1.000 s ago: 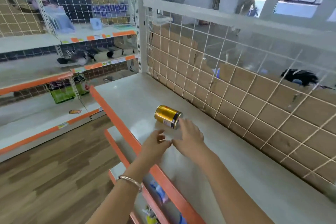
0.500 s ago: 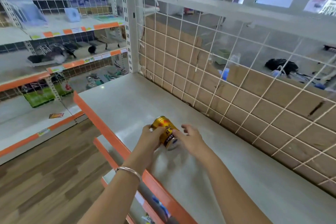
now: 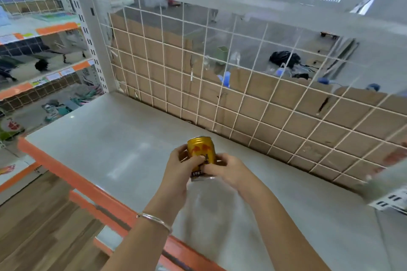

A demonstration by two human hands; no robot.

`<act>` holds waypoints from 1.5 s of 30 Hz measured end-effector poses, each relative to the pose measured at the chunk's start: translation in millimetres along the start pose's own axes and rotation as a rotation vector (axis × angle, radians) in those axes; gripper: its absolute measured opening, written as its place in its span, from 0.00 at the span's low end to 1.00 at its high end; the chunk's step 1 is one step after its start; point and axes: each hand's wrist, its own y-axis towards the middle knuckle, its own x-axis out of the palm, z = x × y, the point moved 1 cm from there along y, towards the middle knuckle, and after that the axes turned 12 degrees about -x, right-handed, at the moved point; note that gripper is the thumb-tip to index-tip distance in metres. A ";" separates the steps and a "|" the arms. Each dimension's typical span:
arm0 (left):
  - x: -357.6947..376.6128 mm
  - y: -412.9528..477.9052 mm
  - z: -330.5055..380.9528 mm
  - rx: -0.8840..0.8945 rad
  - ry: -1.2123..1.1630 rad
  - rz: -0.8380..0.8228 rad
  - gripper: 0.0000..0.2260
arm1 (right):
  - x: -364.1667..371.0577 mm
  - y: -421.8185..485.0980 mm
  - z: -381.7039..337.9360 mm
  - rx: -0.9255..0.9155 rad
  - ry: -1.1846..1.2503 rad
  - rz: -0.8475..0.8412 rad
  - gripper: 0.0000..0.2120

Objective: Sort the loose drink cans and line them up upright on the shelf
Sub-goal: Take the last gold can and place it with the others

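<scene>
Gold can point(image 3: 200, 149): upright between both hands' fingers.
Left hand point(image 3: 178, 172): fingers grip the can.
Right hand point(image 3: 230, 171): fingers grip it too.

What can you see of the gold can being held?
The gold can looks like shiny metal, with orange-red marks on its side, dark small print low down and a stepped rim on top. It is held roughly upright over the grey shelf, left hand and right hand gripping its lower half.
</scene>
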 end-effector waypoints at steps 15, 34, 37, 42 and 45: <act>203.9 -152.8 -107.8 -0.017 0.284 -0.670 0.22 | -158.7 -253.0 65.9 0.058 0.098 0.690 0.16; 392.5 -377.3 -287.7 -0.138 0.426 -0.998 0.11 | -281.2 -566.2 153.5 0.122 0.216 1.225 0.04; 420.9 -389.2 -294.9 -0.081 0.446 -1.012 0.16 | -307.8 -576.3 162.2 0.066 0.222 1.269 0.04; 483.7 -396.8 -311.0 -0.060 0.416 -1.077 0.14 | -365.7 -592.6 169.1 0.001 0.154 1.300 0.04; 522.0 -406.0 -323.3 -0.058 0.436 -1.138 0.14 | -402.5 -605.9 174.0 0.004 0.111 1.338 0.12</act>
